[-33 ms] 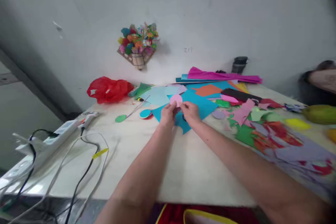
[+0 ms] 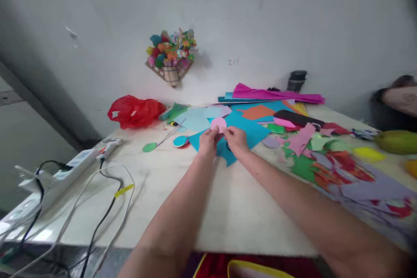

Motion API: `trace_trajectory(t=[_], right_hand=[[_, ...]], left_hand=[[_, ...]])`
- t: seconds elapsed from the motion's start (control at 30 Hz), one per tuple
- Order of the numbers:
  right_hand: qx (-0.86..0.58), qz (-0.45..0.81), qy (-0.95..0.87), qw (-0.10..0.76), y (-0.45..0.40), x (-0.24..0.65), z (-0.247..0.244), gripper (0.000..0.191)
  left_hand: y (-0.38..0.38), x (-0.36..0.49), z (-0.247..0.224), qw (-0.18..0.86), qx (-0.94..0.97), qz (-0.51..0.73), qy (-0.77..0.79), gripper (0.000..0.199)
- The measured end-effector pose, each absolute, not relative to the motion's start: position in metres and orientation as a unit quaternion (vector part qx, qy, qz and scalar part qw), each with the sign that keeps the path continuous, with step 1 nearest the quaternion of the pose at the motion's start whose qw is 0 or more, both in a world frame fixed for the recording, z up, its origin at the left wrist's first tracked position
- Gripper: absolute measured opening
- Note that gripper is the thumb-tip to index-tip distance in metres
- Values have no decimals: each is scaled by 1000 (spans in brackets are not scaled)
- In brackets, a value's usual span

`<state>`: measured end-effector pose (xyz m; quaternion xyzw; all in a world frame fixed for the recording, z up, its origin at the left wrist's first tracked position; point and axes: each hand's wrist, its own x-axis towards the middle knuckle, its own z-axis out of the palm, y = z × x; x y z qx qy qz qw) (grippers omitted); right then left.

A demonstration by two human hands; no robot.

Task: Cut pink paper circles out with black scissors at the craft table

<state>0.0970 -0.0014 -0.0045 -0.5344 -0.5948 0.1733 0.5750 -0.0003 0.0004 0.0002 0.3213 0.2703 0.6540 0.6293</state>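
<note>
A pink paper circle is held up over the middle of the table. My left hand pinches its lower edge, and the fingers of my right hand close on its lower right side. Beneath both hands lies a blue sheet with ragged cut edges. Something dark, partly hidden by my right hand, rests on that sheet; its kind cannot be made out. Left of my hands is a small stack of paper circles with a blue circle on top. Farther left, a green circle lies by a thin stick.
Coloured paper scraps cover the table's right side. At the back are a red plastic bag and magenta paper. A power strip with cables runs along the left. Another person's arm shows at far right.
</note>
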Motion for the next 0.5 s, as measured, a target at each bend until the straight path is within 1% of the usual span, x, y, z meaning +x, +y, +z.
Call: trace_trajectory(t=[0.17, 0.33, 0.5], right_hand=[[-531, 237, -547, 602, -1, 99, -4, 25], [-491, 362, -466, 640, -4, 105, 8, 31], [-463, 432, -445, 634, -6, 114, 17, 35]], left_hand=[[3, -5, 2, 606, 341, 654, 297, 31], [5, -14, 2, 590, 375, 641, 318, 34], [5, -20, 0, 561, 446, 613, 334, 35]])
